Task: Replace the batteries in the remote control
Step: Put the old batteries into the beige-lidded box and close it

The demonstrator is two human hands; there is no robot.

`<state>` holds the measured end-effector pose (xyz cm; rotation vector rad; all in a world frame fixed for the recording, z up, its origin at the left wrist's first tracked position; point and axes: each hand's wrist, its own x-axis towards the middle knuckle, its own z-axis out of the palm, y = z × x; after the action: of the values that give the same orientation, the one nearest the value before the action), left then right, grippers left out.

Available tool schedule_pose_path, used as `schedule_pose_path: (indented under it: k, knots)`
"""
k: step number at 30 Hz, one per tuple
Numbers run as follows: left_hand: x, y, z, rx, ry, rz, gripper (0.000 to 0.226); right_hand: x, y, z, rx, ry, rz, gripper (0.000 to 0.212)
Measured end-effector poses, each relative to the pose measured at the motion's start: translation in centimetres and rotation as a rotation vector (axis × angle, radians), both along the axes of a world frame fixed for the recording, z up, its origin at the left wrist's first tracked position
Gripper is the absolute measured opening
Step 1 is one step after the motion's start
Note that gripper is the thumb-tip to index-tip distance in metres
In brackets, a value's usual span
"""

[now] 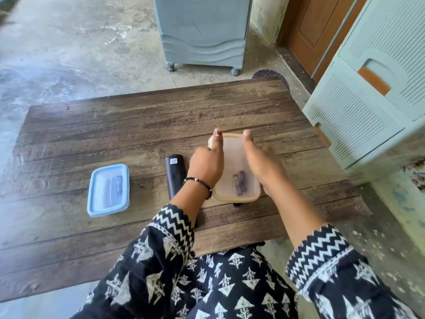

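A black remote control [175, 173] lies back side up on the wooden table [115, 125], just left of my left wrist. Both hands hold a small plastic box with a beige rim and a cloudy lid [234, 171]. My left hand [208, 164] grips its left side, thumb up at the far corner. My right hand [264, 166] grips the right side, thumb on the far edge. Dark batteries [240, 181] show through the lid. A second box with a blue lid [108, 190] sits to the left, batteries faintly visible inside.
A grey wheeled cabinet [202, 33] stands beyond the table on the concrete floor. A pale green plastic drawer unit [368, 100] stands close to the table's right side. My patterned sleeves cover the near table edge.
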<state>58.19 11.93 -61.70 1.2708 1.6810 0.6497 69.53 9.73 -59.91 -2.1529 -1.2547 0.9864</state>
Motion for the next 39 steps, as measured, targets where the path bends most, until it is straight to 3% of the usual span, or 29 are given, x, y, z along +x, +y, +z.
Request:
schedule_pose_path:
  k: [3, 8, 14, 17, 20, 22, 27, 33, 35, 39]
  knots:
    - [0.3, -0.2, -0.2, -0.022, 0.005, 0.067, 0.083, -0.1, 0.4, 0.4, 0.024, 0.030, -0.004, 0.076]
    - [0.4, -0.5, 0.0, -0.029, 0.010, 0.035, 0.078, -0.2, 0.3, -0.6, 0.075, 0.045, -0.018, 0.069]
    - [0.6, -1.0, -0.1, -0.050, -0.038, 0.050, 0.075, 0.3, -0.6, -0.6, 0.059, 0.207, -0.084, 0.063]
    - [0.5, -0.5, 0.6, -0.035, -0.131, 0.131, 0.082, 0.9, -1.1, -1.0, -0.053, 0.424, -0.072, 0.087]
    - [0.6, -0.8, 1.5, -0.139, -0.395, 0.126, 0.105, 0.9, -1.9, -1.8, 0.026, 0.368, -0.161, 0.068]
    - [0.9, -1.5, 1.1, -0.152, -0.455, 0.096, 0.111, 0.8, -1.8, -1.6, 0.090, 0.304, -0.210, 0.061]
    - [1.4, -3.1, 0.9, 0.004, -0.161, 0.171, 0.072, 0.1, -1.2, -0.2, 0.160, 0.136, -0.115, 0.063]
    - [1.4, -2.8, 0.7, -0.022, -0.082, 0.149, 0.064, 0.5, -1.5, -1.0, 0.109, 0.101, -0.097, 0.065]
    - [1.6, -2.8, 0.6, -0.018, -0.069, 0.146, 0.063, 0.9, -1.7, -1.1, 0.095, 0.188, -0.123, 0.057]
    - [1.9, -2.0, 1.4, -0.017, -0.062, 0.081, 0.068, 2.6, -2.5, -1.1, 0.151, 0.256, 0.045, 0.037]
